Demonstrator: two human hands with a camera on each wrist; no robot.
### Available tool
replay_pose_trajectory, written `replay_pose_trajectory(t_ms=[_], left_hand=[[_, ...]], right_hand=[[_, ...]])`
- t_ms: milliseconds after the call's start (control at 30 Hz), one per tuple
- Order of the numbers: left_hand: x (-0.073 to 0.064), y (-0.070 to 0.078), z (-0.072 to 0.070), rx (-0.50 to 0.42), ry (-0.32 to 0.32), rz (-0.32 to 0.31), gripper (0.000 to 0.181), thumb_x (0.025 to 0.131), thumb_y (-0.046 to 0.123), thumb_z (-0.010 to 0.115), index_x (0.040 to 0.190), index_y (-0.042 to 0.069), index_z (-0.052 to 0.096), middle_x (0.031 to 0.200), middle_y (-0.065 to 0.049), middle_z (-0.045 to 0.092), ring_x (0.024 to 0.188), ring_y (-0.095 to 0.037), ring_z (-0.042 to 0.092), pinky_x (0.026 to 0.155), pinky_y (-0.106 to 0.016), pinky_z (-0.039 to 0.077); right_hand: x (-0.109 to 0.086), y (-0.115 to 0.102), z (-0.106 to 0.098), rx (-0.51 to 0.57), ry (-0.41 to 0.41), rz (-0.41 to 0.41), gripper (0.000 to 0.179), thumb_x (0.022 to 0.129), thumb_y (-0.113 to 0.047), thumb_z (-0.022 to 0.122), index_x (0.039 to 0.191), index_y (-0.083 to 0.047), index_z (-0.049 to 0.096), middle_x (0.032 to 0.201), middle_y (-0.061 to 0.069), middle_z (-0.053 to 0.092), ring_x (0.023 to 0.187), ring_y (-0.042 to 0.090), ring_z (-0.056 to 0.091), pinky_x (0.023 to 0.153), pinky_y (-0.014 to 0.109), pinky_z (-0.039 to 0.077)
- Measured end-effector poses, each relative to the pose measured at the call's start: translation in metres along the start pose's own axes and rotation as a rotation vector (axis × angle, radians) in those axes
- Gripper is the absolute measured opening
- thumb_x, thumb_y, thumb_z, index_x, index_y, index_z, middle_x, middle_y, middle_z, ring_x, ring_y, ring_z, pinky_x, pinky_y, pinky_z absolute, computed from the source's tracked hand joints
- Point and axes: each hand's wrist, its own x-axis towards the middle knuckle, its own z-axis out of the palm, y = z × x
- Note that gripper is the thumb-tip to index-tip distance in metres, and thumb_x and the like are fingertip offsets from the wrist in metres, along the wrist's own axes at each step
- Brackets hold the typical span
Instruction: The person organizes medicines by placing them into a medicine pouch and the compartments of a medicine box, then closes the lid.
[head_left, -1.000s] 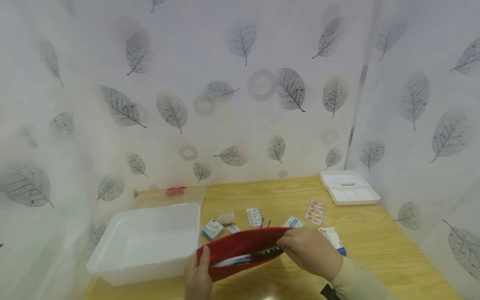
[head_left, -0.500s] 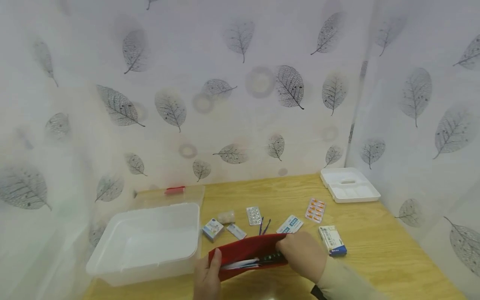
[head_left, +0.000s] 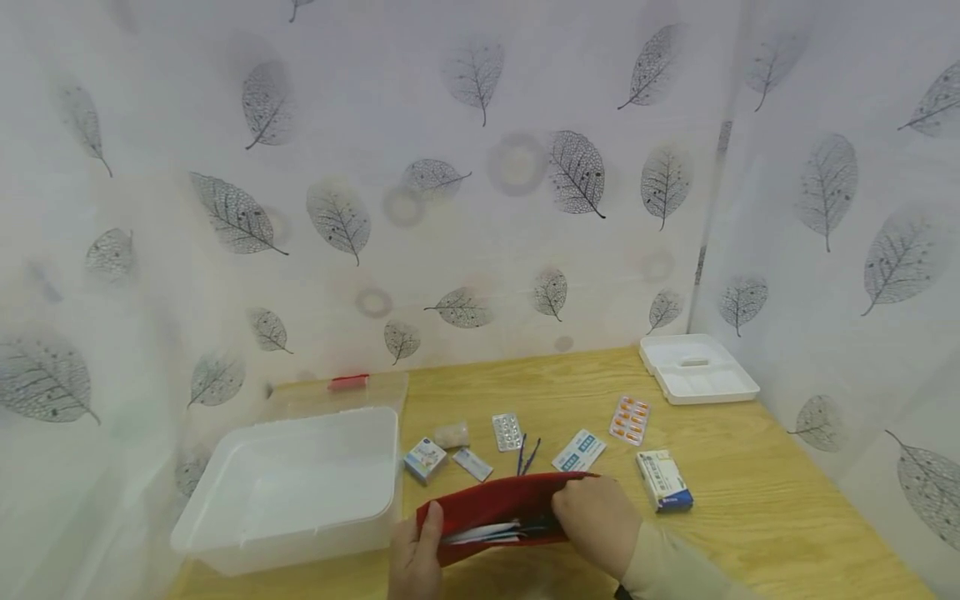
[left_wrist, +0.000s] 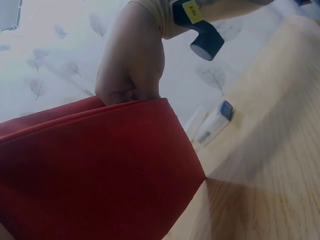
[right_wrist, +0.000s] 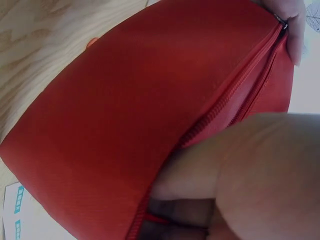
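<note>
Red pouch: held over the front part of the table (head_left: 757, 500), right of the bin, its zipped mouth gaping
Left hand (head_left: 417, 554): grips the pouch (head_left: 502, 497) at its left end, thumb over the rim
Right hand (head_left: 600, 523): fingers dipped into the pouch's right end; the fabric hides their tips, so I cannot tell whether they are closed on anything
Inside the pouch: white and bluish flat items (head_left: 483, 532), probably packets, though too shadowed to be sure
Beyond the pouch, toward the back edge: blue tweezers (head_left: 522, 454), a white-and-teal pack (head_left: 579, 451), a silver blister pack (head_left: 507, 432)
Nearer the left edge: a small box (head_left: 425, 458), a pale roll (head_left: 452, 435), a flat packet (head_left: 472, 464)
Toward the right edge: a white-and-blue box (head_left: 664, 481), an orange capsule blister (head_left: 629, 420) behind it
Back right corner: white tray (head_left: 720, 385)
Left edge: translucent bin (head_left: 300, 475)
Back left corner: clear lid with a red handle (head_left: 348, 382)
</note>
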Motion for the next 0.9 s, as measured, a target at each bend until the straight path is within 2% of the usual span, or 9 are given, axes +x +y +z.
replay_pose_trajectory(t_ms=[67, 233, 333, 467, 567, 633, 733, 800, 900], left_hand=[[0.000, 0.000, -0.001, 0.023, 0.032, -0.038, 0.036, 0.102, 0.005, 0.036, 0.097, -0.013, 0.066, 0.084, -0.014, 0.072, 0.076, -0.010, 0.067, 0.071, -0.022, 0.053], [0.004, -0.001, -0.006, 0.037, 0.125, -0.281, 0.040, 0.104, 0.021, 0.040, 0.107, -0.013, 0.062, 0.094, -0.014, 0.070, 0.081, -0.006, 0.063, 0.077, -0.021, 0.048], [0.010, 0.002, -0.010, 0.015, 0.180, -0.383, 0.047, 0.104, 0.028, 0.040, 0.115, -0.013, 0.057, 0.102, -0.017, 0.067, 0.085, -0.006, 0.060, 0.079, -0.021, 0.046], [0.021, 0.012, -0.015, -0.018, 0.236, -0.378, 0.049, 0.103, 0.031, 0.042, 0.119, -0.013, 0.057, 0.105, -0.013, 0.067, 0.090, -0.006, 0.059, 0.082, -0.019, 0.044], [0.028, 0.021, -0.020, -0.047, 0.264, -0.312, 0.049, 0.103, 0.031, 0.041, 0.116, -0.012, 0.060, 0.101, -0.009, 0.069, 0.090, -0.008, 0.062, 0.081, -0.020, 0.047], [0.033, 0.028, -0.023, -0.055, 0.290, -0.269, 0.049, 0.103, 0.031, 0.041, 0.113, -0.012, 0.062, 0.096, -0.006, 0.071, 0.086, -0.011, 0.065, 0.077, -0.022, 0.050], [0.040, 0.039, -0.027, -0.065, 0.333, -0.252, 0.051, 0.103, 0.033, 0.041, 0.114, -0.012, 0.061, 0.093, -0.005, 0.071, 0.083, -0.011, 0.066, 0.075, -0.022, 0.052], [0.044, 0.044, -0.030, -0.066, 0.358, -0.269, 0.053, 0.103, 0.037, 0.041, 0.118, -0.010, 0.060, 0.096, -0.005, 0.070, 0.083, -0.010, 0.066, 0.075, -0.021, 0.052], [0.052, 0.049, -0.034, -0.079, 0.379, -0.289, 0.056, 0.102, 0.041, 0.040, 0.123, -0.007, 0.057, 0.102, -0.006, 0.069, 0.087, -0.011, 0.066, 0.077, -0.021, 0.052]], right_hand=[[0.000, -0.002, -0.001, 0.007, 0.016, 0.005, 0.018, 0.066, -0.006, 0.074, 0.058, -0.013, 0.059, 0.052, -0.001, 0.055, 0.043, 0.017, 0.050, 0.036, 0.035, 0.038], [0.001, 0.000, -0.007, 0.087, 0.065, -0.052, 0.016, 0.069, -0.003, 0.072, 0.065, -0.016, 0.063, 0.060, -0.004, 0.060, 0.051, 0.013, 0.056, 0.041, 0.033, 0.042], [0.002, 0.008, -0.012, 0.203, 0.229, -0.110, 0.016, 0.072, -0.003, 0.074, 0.079, -0.017, 0.069, 0.074, -0.007, 0.066, 0.067, 0.009, 0.063, 0.053, 0.029, 0.051], [0.001, 0.029, -0.015, 0.380, 0.538, -0.159, 0.008, 0.088, -0.013, 0.067, 0.094, -0.013, 0.071, 0.090, -0.006, 0.068, 0.081, 0.008, 0.065, 0.067, 0.025, 0.054], [-0.002, 0.048, -0.017, 0.458, 0.660, -0.127, 0.016, 0.096, -0.018, 0.057, 0.096, -0.011, 0.071, 0.092, -0.004, 0.069, 0.081, 0.011, 0.066, 0.070, 0.024, 0.054], [-0.004, 0.060, -0.016, 0.463, 0.701, -0.073, 0.013, 0.093, -0.013, 0.059, 0.096, -0.009, 0.071, 0.090, -0.003, 0.070, 0.078, 0.011, 0.066, 0.068, 0.023, 0.053], [-0.009, 0.077, -0.013, 0.475, 0.679, 0.047, 0.013, 0.084, -0.003, 0.067, 0.095, -0.007, 0.072, 0.088, -0.001, 0.071, 0.073, 0.009, 0.065, 0.061, 0.022, 0.052], [-0.012, 0.087, -0.008, 0.481, 0.626, 0.141, 0.016, 0.081, 0.000, 0.071, 0.095, -0.007, 0.071, 0.087, -0.001, 0.071, 0.070, 0.007, 0.064, 0.057, 0.021, 0.051], [-0.017, 0.099, 0.001, 0.491, 0.495, 0.297, 0.014, 0.085, -0.007, 0.071, 0.099, -0.005, 0.071, 0.082, -0.002, 0.070, 0.067, 0.006, 0.061, 0.053, 0.022, 0.049]])
